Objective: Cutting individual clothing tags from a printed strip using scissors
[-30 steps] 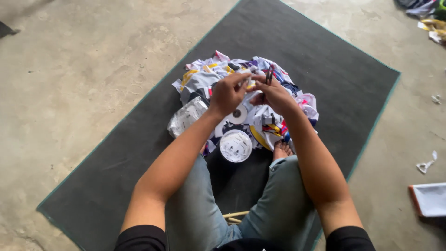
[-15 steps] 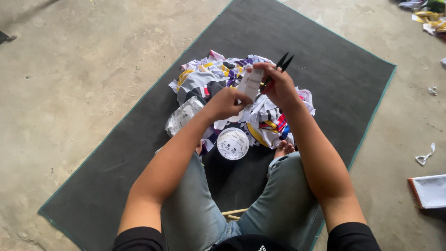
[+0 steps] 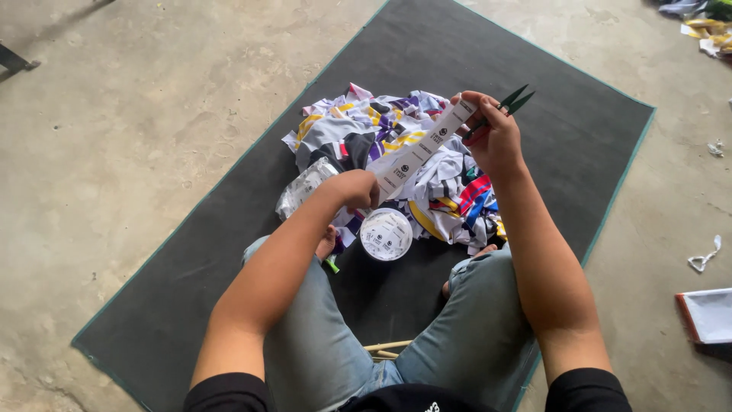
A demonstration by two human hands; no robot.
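The right hand (image 3: 496, 137) is raised above the heap, its fingers closed on the upper end of a white label strip (image 3: 423, 150) and, in the same grip, on a small pair of dark green snips (image 3: 499, 111) whose blades point up and to the right. The left hand (image 3: 354, 189) sits lower, closed around the strip's lower end, so the strip runs taut on a slant between the two hands. Just below the left hand lies a white roll of label tape (image 3: 386, 233), resting on the dark mat (image 3: 534, 61). Behind the hands is a pile of mixed coloured and white cloth pieces (image 3: 381, 133). The mat lies on a bare concrete floor (image 3: 152, 114), and the person's jeans-clad knees (image 3: 488, 305) frame the roll
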